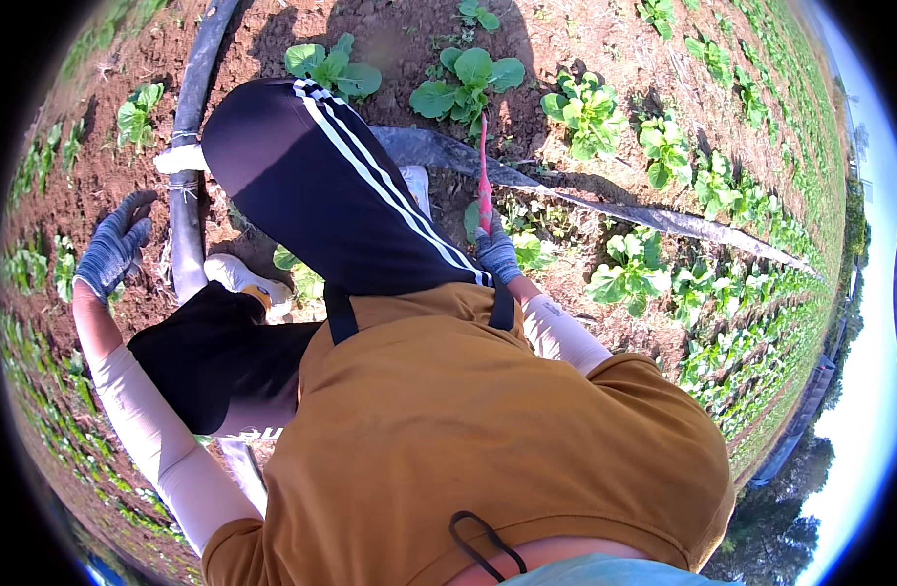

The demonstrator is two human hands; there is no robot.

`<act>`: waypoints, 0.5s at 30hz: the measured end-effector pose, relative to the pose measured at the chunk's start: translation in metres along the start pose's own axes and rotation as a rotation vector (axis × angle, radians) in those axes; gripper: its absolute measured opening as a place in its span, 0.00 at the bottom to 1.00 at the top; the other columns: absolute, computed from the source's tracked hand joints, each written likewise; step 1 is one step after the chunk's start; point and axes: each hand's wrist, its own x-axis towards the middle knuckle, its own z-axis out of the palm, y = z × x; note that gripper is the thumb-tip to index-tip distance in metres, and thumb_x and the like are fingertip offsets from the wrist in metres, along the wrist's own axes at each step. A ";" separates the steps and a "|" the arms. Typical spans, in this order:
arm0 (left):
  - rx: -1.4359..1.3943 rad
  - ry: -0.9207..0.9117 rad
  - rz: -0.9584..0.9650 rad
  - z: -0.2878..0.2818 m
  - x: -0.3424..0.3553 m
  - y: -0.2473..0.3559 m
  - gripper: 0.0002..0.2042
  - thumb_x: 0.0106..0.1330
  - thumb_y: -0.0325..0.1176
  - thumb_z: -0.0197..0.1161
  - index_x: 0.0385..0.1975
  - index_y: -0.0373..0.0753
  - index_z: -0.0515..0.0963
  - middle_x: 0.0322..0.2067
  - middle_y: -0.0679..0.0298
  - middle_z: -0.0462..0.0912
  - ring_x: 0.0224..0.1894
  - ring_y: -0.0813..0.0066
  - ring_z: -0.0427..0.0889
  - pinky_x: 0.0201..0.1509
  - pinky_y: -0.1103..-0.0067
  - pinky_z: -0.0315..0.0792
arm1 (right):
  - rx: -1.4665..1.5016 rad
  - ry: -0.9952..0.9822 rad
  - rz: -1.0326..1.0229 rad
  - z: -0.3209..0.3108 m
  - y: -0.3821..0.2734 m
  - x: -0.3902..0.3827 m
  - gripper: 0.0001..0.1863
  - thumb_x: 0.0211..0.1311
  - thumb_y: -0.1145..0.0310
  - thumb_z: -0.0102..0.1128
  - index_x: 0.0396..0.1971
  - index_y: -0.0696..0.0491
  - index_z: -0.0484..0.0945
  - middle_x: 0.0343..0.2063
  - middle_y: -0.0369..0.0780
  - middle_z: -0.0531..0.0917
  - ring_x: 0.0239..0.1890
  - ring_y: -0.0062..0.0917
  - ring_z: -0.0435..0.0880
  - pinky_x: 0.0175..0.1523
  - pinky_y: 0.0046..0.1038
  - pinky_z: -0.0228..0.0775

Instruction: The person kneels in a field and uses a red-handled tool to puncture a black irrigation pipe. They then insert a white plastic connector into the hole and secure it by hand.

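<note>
My right hand (497, 252), in a grey-blue knitted glove, is closed round the handle of a slim pink-red garden tool (485, 190). The tool's thin shaft reaches up to a leafy green seedling (468, 83); its working end is hidden at the leaves, so its kind does not show. My left hand (116, 244), gloved alike, hangs out to the left with loosely bent fingers apart, and nothing shows in it. Small green plants (38, 264) grow in the soil by it.
A black hose (190, 117) with a white wrapping (180, 159) runs up the left side. A flat dark strip (654, 217) crosses the bed to the right. Rows of seedlings (590, 115) line the reddish soil. My bent knee (263, 127) stands between my hands.
</note>
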 end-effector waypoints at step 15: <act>0.058 -0.019 -0.081 -0.004 -0.001 -0.006 0.19 0.65 0.27 0.50 0.57 0.42 0.63 0.49 0.60 0.72 0.26 0.86 0.67 0.25 0.88 0.65 | 0.668 0.129 0.224 -0.075 -0.049 0.047 0.23 0.64 0.62 0.48 0.58 0.44 0.60 0.12 0.31 0.66 0.09 0.15 0.63 0.12 0.20 0.58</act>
